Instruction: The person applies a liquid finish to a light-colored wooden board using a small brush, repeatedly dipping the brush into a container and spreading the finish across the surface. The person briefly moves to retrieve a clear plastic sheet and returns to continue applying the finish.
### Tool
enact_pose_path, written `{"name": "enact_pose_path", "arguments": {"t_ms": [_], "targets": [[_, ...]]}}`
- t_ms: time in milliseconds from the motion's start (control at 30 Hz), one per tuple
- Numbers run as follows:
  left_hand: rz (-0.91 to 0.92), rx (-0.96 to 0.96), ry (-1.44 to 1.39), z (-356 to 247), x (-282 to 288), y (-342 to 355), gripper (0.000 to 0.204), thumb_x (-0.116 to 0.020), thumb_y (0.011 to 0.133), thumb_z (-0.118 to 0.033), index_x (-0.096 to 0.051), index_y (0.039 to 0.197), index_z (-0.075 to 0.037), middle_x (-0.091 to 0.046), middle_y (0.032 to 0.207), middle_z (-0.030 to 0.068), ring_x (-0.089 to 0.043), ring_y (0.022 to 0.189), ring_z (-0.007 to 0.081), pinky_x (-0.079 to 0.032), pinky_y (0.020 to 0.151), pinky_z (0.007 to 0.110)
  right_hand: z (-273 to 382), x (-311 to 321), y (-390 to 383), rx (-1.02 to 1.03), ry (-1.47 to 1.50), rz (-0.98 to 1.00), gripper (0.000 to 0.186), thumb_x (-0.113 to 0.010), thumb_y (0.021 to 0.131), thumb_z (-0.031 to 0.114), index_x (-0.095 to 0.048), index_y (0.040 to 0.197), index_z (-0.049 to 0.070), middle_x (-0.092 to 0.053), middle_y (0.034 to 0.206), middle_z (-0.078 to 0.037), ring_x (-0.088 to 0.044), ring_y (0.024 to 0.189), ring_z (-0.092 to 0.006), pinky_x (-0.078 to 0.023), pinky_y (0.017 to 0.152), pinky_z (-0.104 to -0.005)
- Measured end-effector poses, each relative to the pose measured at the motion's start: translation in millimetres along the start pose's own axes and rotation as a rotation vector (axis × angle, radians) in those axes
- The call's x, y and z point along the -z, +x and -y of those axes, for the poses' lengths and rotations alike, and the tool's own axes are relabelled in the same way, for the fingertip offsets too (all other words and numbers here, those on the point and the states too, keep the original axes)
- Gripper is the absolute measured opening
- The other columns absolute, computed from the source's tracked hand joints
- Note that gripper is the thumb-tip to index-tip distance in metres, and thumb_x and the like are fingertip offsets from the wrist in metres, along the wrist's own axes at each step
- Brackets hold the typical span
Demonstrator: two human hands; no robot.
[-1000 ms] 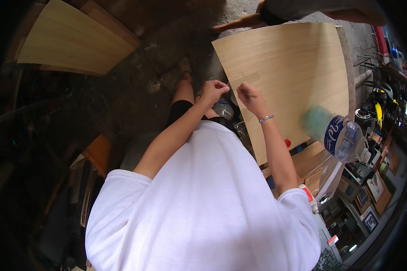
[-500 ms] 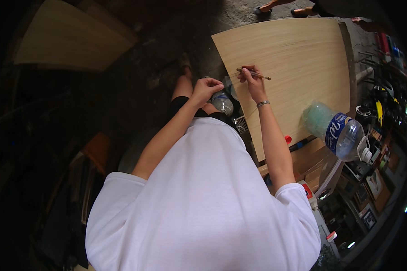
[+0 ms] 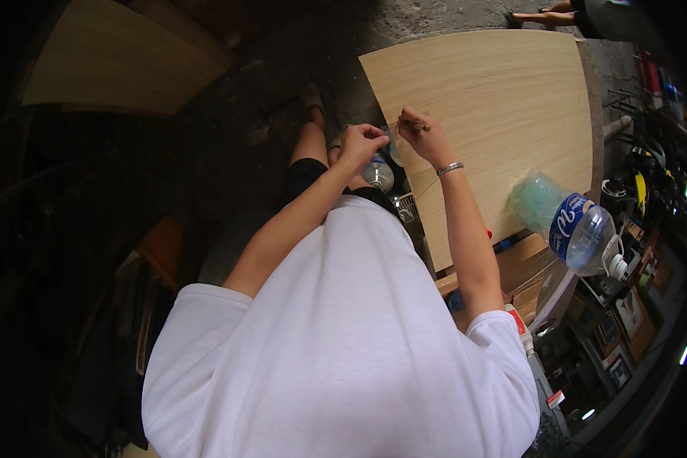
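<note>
My right hand (image 3: 427, 142) is over the left edge of a pale wooden board (image 3: 511, 114), its fingers closed round a thin brown stick-like tool (image 3: 424, 127). Most of the tool is hidden by the fingers, so its exact kind is unclear. Just left of the board's edge is my left hand (image 3: 359, 146), thumb and fingertips pinched together. Whatever lies in that pinch, if anything, is too small to make out. A small clear plastic bottle (image 3: 378, 175) stands below the left hand, partly covered by it.
On the board's right side lies a large clear jug (image 3: 584, 237) with a blue label, beside greenish clear plastic (image 3: 537, 200). Cluttered tools and a yellow item (image 3: 640, 191) fill the right. Another wooden sheet (image 3: 122, 61) is at upper left. A person's legs (image 3: 549, 17) show at the far right.
My right hand has turned, so the tool now points differently and is mostly hidden. The left hand has moved slightly right and up, closer to it. The person at the back has shifted right.
</note>
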State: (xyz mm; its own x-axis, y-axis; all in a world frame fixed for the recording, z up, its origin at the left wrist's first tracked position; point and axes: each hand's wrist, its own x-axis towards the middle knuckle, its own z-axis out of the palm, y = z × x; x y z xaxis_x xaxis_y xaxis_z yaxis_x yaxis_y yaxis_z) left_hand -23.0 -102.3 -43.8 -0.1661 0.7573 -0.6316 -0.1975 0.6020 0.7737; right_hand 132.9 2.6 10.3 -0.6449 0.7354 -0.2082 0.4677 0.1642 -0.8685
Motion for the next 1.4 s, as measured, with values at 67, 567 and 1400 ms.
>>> {"name": "enact_pose_path", "arguments": {"t_ms": [67,567,1400], "targets": [[0.027,0.027,-0.062,3.1,-0.3,3.3,0.024,-0.082,0.078,-0.009,-0.073,0.097,0.001,-0.073,0.092,0.0066,-0.066,0.084,0.0124,-0.053,0.077,0.026,1.0,-0.1,1.9,0.006,0.003,0.018,0.017,-0.066,0.088,-0.002,-0.049,0.089,0.000,-0.062,0.077,-0.009,-0.055,0.072,-0.0118,-0.048,0.069,-0.0272],[0.003,0.013,-0.139,-2.1,-0.7,7.9,0.020,-0.081,0.079,-0.009,-0.073,0.092,0.003,-0.073,0.085,0.0068,-0.066,0.076,0.0119,-0.053,0.072,0.026,2.6,4.4,0.6,-0.008,0.012,0.043,0.015,-0.066,0.088,-0.001,-0.052,0.090,-0.001,-0.063,0.078,-0.011,-0.060,0.072,-0.0148,-0.049,0.068,-0.0290],[0.101,0.011,-0.120,10.2,22.6,-0.8,0.016,-0.078,0.085,-0.009,-0.072,0.096,0.001,-0.072,0.090,0.0054,-0.066,0.083,0.0107,-0.053,0.076,0.025,-3.0,-11.1,-19.7,-0.181,0.432,-0.153,0.009,-0.059,0.101,0.011,-0.058,0.100,0.001,-0.068,0.083,-0.004,-0.062,0.071,-0.0089,-0.049,0.064,-0.0223]]}}
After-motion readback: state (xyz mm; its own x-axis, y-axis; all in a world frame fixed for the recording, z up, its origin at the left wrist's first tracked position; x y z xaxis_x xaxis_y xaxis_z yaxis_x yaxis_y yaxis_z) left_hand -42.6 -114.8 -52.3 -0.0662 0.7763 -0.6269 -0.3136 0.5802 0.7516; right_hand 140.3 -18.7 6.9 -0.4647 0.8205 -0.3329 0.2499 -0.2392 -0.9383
